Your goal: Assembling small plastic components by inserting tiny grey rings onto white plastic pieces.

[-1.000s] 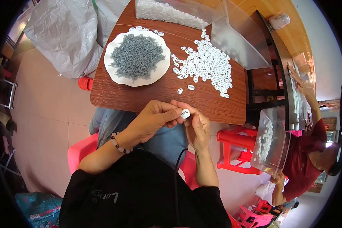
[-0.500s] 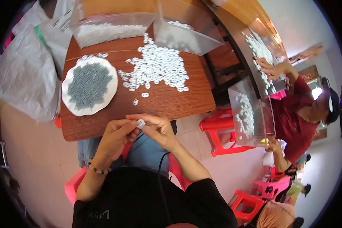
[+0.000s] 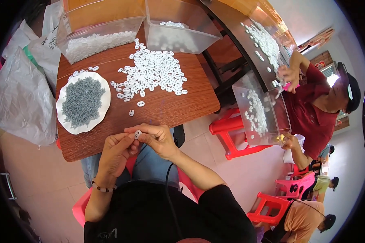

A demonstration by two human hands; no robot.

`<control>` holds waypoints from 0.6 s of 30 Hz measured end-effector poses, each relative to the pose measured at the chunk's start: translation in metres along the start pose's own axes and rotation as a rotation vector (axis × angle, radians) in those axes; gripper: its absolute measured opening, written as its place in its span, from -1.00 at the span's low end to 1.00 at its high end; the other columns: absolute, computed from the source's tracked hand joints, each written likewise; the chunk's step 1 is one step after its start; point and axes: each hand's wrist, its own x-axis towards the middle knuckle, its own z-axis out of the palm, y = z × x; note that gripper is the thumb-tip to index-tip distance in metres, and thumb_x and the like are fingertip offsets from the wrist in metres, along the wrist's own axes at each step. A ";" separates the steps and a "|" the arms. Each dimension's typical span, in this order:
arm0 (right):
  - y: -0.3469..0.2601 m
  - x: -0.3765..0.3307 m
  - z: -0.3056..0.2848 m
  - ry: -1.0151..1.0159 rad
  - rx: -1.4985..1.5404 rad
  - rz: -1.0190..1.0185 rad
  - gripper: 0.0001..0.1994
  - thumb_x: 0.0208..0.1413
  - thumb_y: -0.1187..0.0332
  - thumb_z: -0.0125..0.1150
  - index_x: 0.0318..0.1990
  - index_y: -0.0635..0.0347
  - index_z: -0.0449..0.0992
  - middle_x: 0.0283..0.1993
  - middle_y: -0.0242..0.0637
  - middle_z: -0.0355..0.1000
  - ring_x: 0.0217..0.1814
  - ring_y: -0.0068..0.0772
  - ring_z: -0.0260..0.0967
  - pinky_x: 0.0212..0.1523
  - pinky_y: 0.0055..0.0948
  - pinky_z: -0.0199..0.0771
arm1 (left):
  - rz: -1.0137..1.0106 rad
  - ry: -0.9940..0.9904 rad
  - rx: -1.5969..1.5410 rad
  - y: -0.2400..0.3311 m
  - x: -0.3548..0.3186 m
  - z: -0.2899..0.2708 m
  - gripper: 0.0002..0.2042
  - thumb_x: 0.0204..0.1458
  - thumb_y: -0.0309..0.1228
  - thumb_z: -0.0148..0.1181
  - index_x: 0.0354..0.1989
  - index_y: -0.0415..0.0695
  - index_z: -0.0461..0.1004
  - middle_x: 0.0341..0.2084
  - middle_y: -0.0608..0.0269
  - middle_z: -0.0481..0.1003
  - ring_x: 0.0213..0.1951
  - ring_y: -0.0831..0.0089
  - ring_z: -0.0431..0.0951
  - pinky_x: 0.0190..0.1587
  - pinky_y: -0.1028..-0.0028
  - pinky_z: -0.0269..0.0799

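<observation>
my fingertips cover most of the small white plastic piece (image 3: 138, 133), so i cannot make out its shape fully or which way its long axis runs; only a pale end shows between the two hands. my left hand (image 3: 117, 153) and my right hand (image 3: 158, 138) both pinch it, fingers closed on it from either side, just off the near edge of the brown wooden table (image 3: 166, 107), above my lap. the grey pins heaped on the round white plate (image 3: 83, 101) are too fine to tell apart. the loose pile of white oval plastic pieces (image 3: 152, 76) lies spread at mid-table, with two strays near the edge in front of my hands. two clear plastic bins (image 3: 97, 30) stand at the far side, their tops cut off by the frame. bare wood runs between plate, pile and near edge. a co-worker in a red shirt (image 3: 312, 117) sits to my right, well apart.
</observation>
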 end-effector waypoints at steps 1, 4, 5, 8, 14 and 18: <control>0.000 0.000 0.001 0.003 0.046 0.005 -0.70 0.21 0.34 0.09 0.00 0.35 0.48 -0.39 -0.35 0.47 -0.32 -0.64 0.38 -0.27 -0.61 0.40 | -0.005 -0.006 0.002 -0.001 0.000 0.000 -0.82 0.14 -0.40 0.09 -0.35 -0.28 0.52 -0.52 0.31 0.49 -0.50 0.64 0.39 -0.41 0.65 0.30; 0.003 0.001 0.001 -0.008 0.046 0.014 -0.70 0.22 0.32 0.08 0.00 0.35 0.48 -0.36 -0.36 0.47 -0.31 -0.66 0.38 -0.26 -0.62 0.40 | -0.003 0.016 -0.018 -0.002 0.001 -0.002 -0.82 0.14 -0.39 0.09 -0.37 -0.27 0.52 -0.53 0.32 0.48 -0.51 0.63 0.38 -0.42 0.65 0.30; 0.003 0.001 0.000 -0.002 0.045 0.012 -0.70 0.22 0.32 0.08 0.00 0.35 0.48 -0.36 -0.36 0.47 -0.31 -0.66 0.38 -0.26 -0.62 0.40 | 0.003 0.027 -0.018 -0.002 0.001 -0.003 -0.81 0.15 -0.39 0.09 -0.37 -0.27 0.52 -0.53 0.33 0.48 -0.51 0.63 0.37 -0.42 0.65 0.29; 0.002 0.002 0.002 -0.034 0.059 0.007 -0.66 0.21 0.33 0.09 0.06 0.37 0.42 -0.36 -0.37 0.46 -0.31 -0.66 0.37 -0.24 -0.62 0.41 | -0.003 0.054 -0.032 -0.001 0.002 0.000 -0.80 0.15 -0.37 0.08 -0.38 -0.25 0.52 -0.53 0.34 0.47 -0.52 0.64 0.36 -0.43 0.65 0.28; -0.006 0.002 0.001 0.042 0.034 0.007 -0.64 0.15 0.42 0.17 0.07 0.37 0.36 -0.31 -0.32 0.49 -0.24 -0.63 0.43 -0.23 -0.64 0.42 | 0.051 0.047 0.038 -0.002 0.003 -0.005 -0.78 0.16 -0.34 0.08 -0.35 -0.26 0.53 -0.52 0.36 0.48 -0.52 0.67 0.35 -0.44 0.67 0.26; -0.015 0.005 0.001 0.044 -0.146 0.062 -0.77 0.14 0.51 0.14 -0.06 0.39 0.43 -0.32 -0.32 0.50 -0.28 -0.62 0.45 -0.27 -0.65 0.44 | 0.141 0.042 0.179 -0.009 0.004 -0.009 -0.77 0.16 -0.33 0.08 -0.25 -0.27 0.55 -0.48 0.35 0.50 -0.51 0.70 0.34 -0.44 0.70 0.24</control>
